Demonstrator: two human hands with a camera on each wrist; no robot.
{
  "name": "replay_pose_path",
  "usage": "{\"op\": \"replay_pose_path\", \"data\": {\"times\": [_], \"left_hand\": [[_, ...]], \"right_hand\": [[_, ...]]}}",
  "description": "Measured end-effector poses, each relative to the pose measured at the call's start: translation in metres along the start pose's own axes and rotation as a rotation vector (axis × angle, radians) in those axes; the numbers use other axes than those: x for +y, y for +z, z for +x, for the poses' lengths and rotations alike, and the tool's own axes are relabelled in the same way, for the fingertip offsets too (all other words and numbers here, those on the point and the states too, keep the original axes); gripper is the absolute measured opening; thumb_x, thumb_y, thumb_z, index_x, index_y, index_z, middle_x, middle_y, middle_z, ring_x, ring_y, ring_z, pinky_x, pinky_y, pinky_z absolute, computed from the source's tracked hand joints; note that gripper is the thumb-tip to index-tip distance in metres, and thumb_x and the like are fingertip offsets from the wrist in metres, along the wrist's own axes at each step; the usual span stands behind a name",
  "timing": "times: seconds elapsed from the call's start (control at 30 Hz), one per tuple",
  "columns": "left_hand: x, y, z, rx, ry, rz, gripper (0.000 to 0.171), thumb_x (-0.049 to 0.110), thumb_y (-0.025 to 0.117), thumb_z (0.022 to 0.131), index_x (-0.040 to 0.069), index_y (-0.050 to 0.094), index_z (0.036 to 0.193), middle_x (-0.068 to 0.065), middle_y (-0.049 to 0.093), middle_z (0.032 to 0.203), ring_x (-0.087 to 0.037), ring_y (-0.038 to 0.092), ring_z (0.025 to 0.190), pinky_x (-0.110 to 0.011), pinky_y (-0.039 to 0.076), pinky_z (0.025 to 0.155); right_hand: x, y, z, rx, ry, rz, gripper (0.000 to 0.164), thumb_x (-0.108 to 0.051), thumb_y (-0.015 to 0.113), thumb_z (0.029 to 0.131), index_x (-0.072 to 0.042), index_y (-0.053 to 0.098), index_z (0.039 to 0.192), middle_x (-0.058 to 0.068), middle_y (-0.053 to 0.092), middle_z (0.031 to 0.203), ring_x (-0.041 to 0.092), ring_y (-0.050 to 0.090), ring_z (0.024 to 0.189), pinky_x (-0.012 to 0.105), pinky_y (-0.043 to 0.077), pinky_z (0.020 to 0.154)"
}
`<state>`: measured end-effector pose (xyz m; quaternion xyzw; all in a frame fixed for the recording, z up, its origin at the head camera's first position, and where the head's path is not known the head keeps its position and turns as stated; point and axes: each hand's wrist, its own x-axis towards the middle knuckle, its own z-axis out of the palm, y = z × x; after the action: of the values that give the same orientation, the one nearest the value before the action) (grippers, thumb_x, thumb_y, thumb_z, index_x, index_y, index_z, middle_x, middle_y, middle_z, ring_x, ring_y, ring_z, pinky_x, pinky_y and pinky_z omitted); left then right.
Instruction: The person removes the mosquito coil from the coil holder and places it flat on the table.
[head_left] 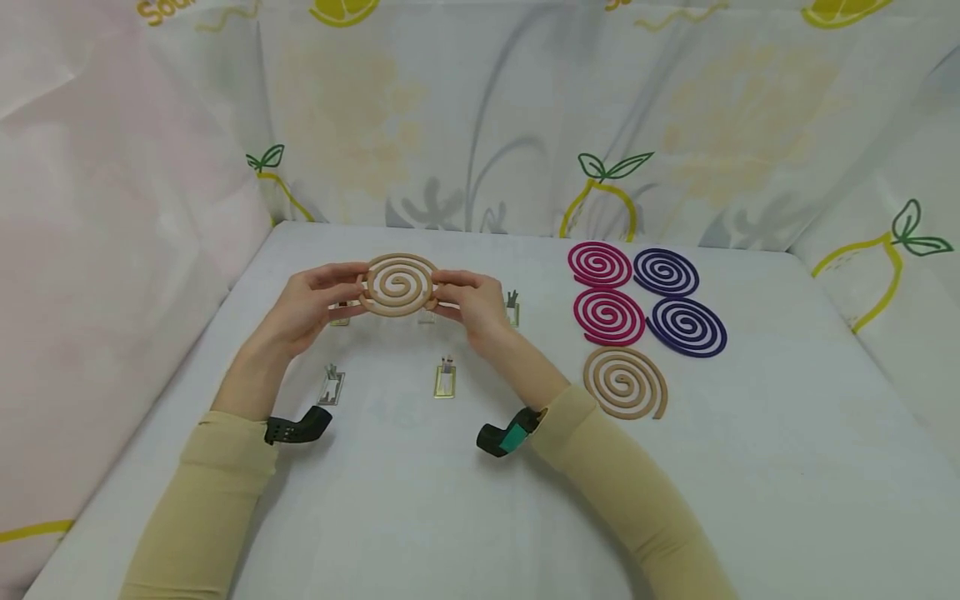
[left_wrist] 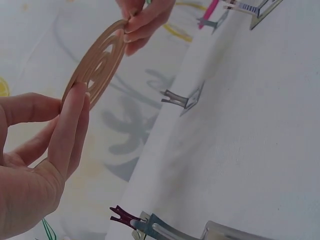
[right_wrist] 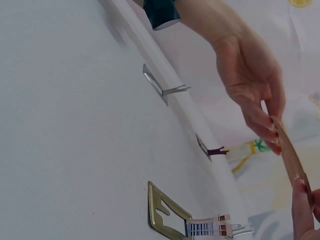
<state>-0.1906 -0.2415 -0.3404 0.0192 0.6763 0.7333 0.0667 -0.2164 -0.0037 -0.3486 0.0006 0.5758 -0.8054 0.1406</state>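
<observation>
Both hands hold a tan mosquito coil (head_left: 397,285) raised over the far left part of the white table (head_left: 390,492). My left hand (head_left: 303,304) pinches its left rim between thumb and fingers. On the opposite rim, my right hand (head_left: 476,308) grips it the same way. Seen nearly edge-on, the coil (left_wrist: 100,65) tilts between the two hands in the left wrist view. Below it stand several small metal coil stands, among them a gold one (head_left: 445,383) and a silver one (head_left: 331,389), each with an upright piece. The hands partly hide the rear ones.
On the right half of the table lie two pink coils (head_left: 609,317), two dark purple coils (head_left: 687,327) and another tan coil (head_left: 625,382), grouped close together. A printed curtain (head_left: 465,117) hangs behind the table and along its sides.
</observation>
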Motion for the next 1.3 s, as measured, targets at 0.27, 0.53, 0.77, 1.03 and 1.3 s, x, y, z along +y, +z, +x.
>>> {"op": "replay_pose_path", "data": {"times": [0.27, 0.53, 0.77, 1.03, 1.3], "left_hand": [[0.0, 0.011, 0.0, -0.035, 0.0, 0.031, 0.04, 0.003, 0.063, 0.096, -0.006, 0.053, 0.134, 0.002, 0.067, 0.108, -0.008, 0.068, 0.092, -0.027, 0.061, 0.083], [-0.002, 0.018, -0.001, -0.06, 0.007, 0.097, 0.045, 0.007, 0.064, 0.097, -0.008, 0.051, 0.137, 0.002, 0.066, 0.113, -0.009, 0.068, 0.096, -0.029, 0.06, 0.085], [-0.002, 0.031, -0.001, -0.071, 0.014, 0.11, 0.045, 0.003, 0.061, 0.098, -0.012, 0.048, 0.138, 0.002, 0.065, 0.112, -0.008, 0.068, 0.094, -0.03, 0.061, 0.084], [-0.008, 0.045, -0.001, -0.071, 0.006, 0.108, 0.044, 0.0, 0.06, 0.097, -0.011, 0.049, 0.137, 0.0, 0.063, 0.114, -0.008, 0.067, 0.092, -0.031, 0.061, 0.084], [-0.013, 0.062, -0.001, -0.062, -0.005, 0.107, 0.043, 0.0, 0.06, 0.097, -0.007, 0.051, 0.138, -0.005, 0.06, 0.122, -0.008, 0.067, 0.095, -0.033, 0.061, 0.086]], "right_hand": [[-0.007, -0.014, -0.012, -0.014, -0.015, 0.004, 0.028, 0.009, 0.06, 0.092, 0.009, 0.065, 0.119, 0.013, 0.068, 0.101, 0.014, 0.068, 0.076, 0.03, 0.061, 0.083], [-0.008, -0.025, -0.017, -0.019, -0.021, -0.002, 0.028, 0.008, 0.06, 0.093, 0.011, 0.064, 0.121, 0.013, 0.067, 0.103, 0.013, 0.068, 0.076, 0.028, 0.061, 0.081], [-0.009, -0.037, -0.024, -0.013, -0.016, -0.028, 0.029, 0.008, 0.058, 0.094, 0.011, 0.063, 0.123, 0.014, 0.066, 0.109, 0.013, 0.068, 0.078, 0.027, 0.061, 0.08], [-0.01, -0.05, -0.031, -0.003, -0.023, -0.058, 0.03, 0.008, 0.057, 0.095, 0.011, 0.062, 0.125, 0.015, 0.067, 0.11, 0.012, 0.068, 0.078, 0.028, 0.062, 0.079], [-0.009, -0.066, -0.037, 0.013, -0.022, -0.084, 0.029, 0.005, 0.059, 0.095, 0.01, 0.063, 0.124, 0.01, 0.067, 0.106, 0.013, 0.069, 0.081, 0.028, 0.061, 0.081]]}}
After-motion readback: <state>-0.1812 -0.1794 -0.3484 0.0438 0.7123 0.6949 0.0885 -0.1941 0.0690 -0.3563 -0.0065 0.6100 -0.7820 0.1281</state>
